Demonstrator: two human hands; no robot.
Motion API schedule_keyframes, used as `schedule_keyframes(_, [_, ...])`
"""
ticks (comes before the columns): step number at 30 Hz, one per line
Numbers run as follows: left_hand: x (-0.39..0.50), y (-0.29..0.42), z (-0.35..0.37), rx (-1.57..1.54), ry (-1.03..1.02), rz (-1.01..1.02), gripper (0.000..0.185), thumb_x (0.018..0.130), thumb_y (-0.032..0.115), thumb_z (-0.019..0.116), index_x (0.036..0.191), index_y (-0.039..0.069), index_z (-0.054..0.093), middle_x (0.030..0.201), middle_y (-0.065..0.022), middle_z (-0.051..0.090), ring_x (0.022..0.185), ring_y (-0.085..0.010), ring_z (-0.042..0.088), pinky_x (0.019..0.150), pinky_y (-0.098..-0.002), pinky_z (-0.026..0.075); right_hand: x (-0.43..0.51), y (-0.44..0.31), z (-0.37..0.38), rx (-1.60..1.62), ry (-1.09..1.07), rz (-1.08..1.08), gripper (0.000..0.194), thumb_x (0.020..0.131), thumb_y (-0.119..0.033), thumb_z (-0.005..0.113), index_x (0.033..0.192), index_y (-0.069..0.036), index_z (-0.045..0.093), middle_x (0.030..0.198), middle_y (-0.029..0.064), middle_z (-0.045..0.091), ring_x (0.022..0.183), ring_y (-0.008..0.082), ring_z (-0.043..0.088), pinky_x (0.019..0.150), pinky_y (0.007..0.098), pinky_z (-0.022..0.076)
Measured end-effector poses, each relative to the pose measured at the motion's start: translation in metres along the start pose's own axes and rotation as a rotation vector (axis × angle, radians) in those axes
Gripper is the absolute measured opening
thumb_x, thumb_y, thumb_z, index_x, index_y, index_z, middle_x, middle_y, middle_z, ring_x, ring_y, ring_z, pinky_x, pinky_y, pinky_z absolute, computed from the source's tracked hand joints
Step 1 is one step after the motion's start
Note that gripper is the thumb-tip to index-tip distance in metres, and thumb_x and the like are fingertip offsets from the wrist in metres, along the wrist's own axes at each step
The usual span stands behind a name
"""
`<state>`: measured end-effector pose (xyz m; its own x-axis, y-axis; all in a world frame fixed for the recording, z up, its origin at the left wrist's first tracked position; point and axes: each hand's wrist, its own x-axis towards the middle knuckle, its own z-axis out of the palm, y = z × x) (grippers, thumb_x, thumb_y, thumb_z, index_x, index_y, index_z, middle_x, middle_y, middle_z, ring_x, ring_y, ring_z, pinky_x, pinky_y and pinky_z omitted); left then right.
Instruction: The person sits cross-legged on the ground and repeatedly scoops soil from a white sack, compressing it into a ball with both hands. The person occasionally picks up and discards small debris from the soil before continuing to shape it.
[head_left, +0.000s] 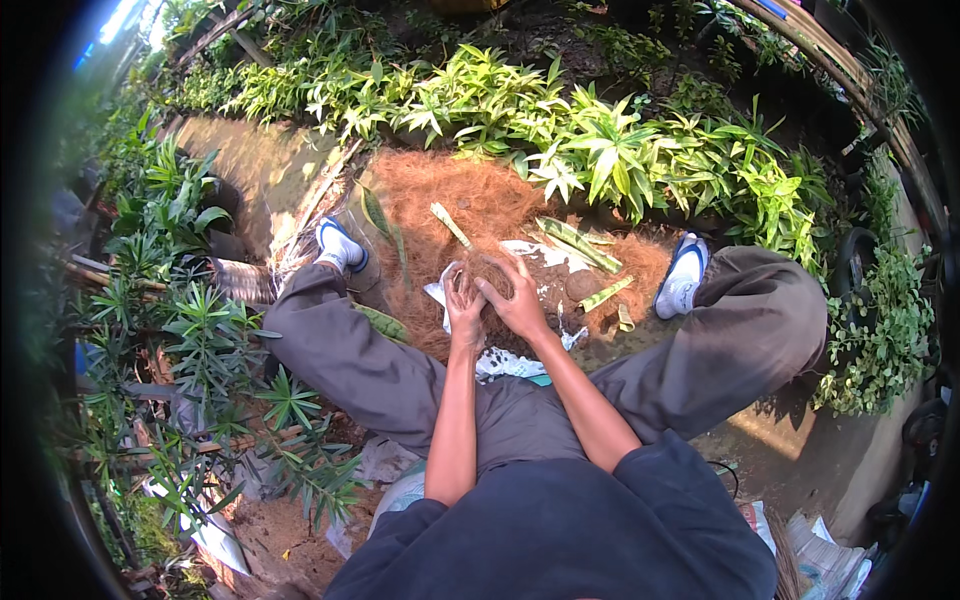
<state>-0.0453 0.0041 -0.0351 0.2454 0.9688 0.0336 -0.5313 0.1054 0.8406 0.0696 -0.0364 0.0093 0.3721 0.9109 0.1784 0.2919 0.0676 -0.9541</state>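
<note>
Both my hands meet over the ground between my legs, closed around a ball of brown fibre (487, 268) with a pale green cut snake plant leaf (451, 225) rising from it. My left hand (465, 304) cups its left side. My right hand (517, 296) curves around the right side, fingers towards the top. Loose coconut-like fibre (450, 180) spreads beyond the hands. Right of them lie more cut snake plant leaves (577, 244), a round brown clump (581, 286) and a short leaf piece (606, 294). A torn white plastic bag (510, 364) with dark soil lies below the hands.
Leafy green plants (607, 150) line the far side. Potted plants (202, 330) stand at the left. My feet in white socks and blue flip-flops (341, 246) flank the fibre. A whole snake plant leaf (373, 210) lies near the left foot. A concrete edge (885, 450) runs at the right.
</note>
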Motion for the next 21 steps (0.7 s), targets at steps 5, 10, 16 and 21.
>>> schedule_keyframes(5, [0.004,-0.006,0.000,0.362,0.059,0.123,0.069,0.081,0.004,0.079,0.140,0.003,0.044,0.145,-0.0122,0.045,0.134,-0.0212,0.044,0.112,-0.0342,0.036,0.000,0.008,0.006,0.254,-0.012,0.018,0.040,0.096,-0.027,0.061,0.127,-0.001,0.066,0.139,0.0235,0.056,0.136,0.0359,0.047,0.113,0.0434,0.0359])
schedule_keyframes(10, [0.000,0.000,0.004,0.496,0.117,0.164,0.068,0.081,0.007,0.079,0.139,0.001,0.044,0.139,-0.0135,0.049,0.133,-0.0228,0.044,0.115,-0.0362,0.032,-0.001,0.022,0.012,0.328,-0.078,-0.004,0.039,0.095,-0.022,0.060,0.127,0.001,0.065,0.142,0.0240,0.053,0.140,0.0355,0.043,0.115,0.0433,0.0331])
schedule_keyframes(16, [-0.006,0.004,0.017,0.481,0.199,0.212,0.076,0.080,0.002,0.076,0.145,0.004,0.036,0.147,-0.0128,0.043,0.139,-0.0242,0.039,0.118,-0.0389,0.028,-0.005,0.007,0.006,0.119,-0.194,-0.038,0.053,0.087,-0.033,0.071,0.134,-0.009,0.062,0.154,0.0192,0.041,0.146,0.0344,0.036,0.118,0.0487,0.0308])
schedule_keyframes(21, [-0.007,0.011,0.016,0.100,0.162,0.036,0.070,0.084,-0.008,0.070,0.145,0.006,0.038,0.143,-0.0131,0.046,0.131,-0.0245,0.049,0.109,-0.0383,0.043,-0.005,-0.008,-0.003,-0.003,-0.306,-0.059,0.072,0.072,-0.040,0.086,0.135,-0.014,0.062,0.156,0.0161,0.040,0.146,0.0350,0.035,0.118,0.0516,0.0327])
